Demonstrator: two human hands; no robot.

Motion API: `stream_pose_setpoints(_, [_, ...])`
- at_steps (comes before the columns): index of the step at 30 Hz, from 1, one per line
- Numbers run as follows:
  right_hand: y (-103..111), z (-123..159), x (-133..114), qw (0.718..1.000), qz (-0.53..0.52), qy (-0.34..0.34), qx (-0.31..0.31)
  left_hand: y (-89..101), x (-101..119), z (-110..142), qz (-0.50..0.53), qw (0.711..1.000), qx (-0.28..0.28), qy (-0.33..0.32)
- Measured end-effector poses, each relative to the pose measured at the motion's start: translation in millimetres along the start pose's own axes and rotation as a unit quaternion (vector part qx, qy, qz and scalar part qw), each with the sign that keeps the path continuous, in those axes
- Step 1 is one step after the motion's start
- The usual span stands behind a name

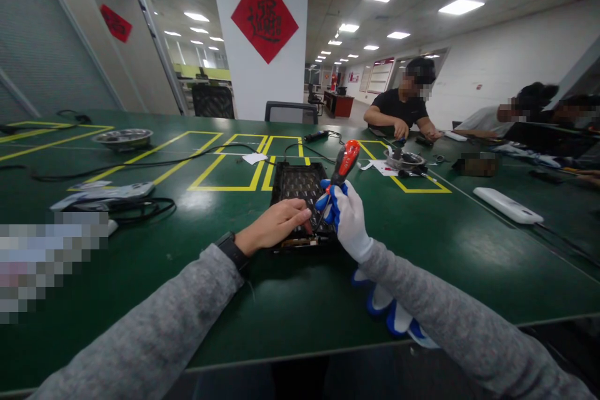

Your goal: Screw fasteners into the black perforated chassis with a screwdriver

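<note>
In front of me on the green table lies a black rectangular casing (302,180) with a slotted, grid-like inside. My left hand (281,222), bare and with a dark watch at its wrist, lies over the casing's near left part, fingers stretched out. My right hand (349,219) wears a white and blue glove. It is closed around a screwdriver (345,165) with a red and black handle, held tilted with the handle up. The tool's tip points down toward the near right part of the casing, but I cannot make out what it touches.
A loose white and blue glove (389,306) lies under my right forearm. Metal bowls (124,139) (405,161) stand left and right. A white power strip (507,205) is at the right, and cables cross the table. A co-worker (403,106) sits opposite.
</note>
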State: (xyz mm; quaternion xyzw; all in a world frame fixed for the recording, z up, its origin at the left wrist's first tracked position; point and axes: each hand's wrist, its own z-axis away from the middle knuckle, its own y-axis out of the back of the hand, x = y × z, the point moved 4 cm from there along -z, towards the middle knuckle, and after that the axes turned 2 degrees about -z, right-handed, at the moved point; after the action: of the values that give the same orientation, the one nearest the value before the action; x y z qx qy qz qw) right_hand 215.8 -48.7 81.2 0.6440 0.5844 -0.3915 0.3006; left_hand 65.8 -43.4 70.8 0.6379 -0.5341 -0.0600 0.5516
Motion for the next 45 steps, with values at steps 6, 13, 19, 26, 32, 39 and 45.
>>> stream_pose_setpoints(6, [-3,0,9,0.999,-0.026,-0.031,-0.035,0.8,3,0,0.006,1.0,-0.008,-0.013])
stream_pose_setpoints(13, [-4,-1,10,0.998,-0.026,-0.033,-0.037,-1.1,2,0,-0.022,0.999,-0.04,-0.019])
stream_pose_setpoints(19, [-1,-3,9,0.999,-0.042,-0.028,-0.011,-0.3,4,-1,-0.04,0.998,-0.037,-0.029])
stream_pose_setpoints(26, [1,-4,11,0.993,-0.1,-0.066,0.016,1.1,1,0,0.018,1.0,0.004,-0.01])
stream_pose_setpoints(32, [-5,-4,9,0.991,-0.117,-0.064,-0.014,-0.6,-7,-7,0.057,0.993,0.061,0.079])
stream_pose_setpoints(39, [-10,-2,4,0.986,-0.128,-0.043,-0.097,-5.6,4,-13,0.061,0.996,0.034,0.059])
stream_pose_setpoints(45, [-10,-1,3,0.984,-0.13,-0.033,-0.119,-7.0,10,-10,0.071,0.997,0.004,0.007])
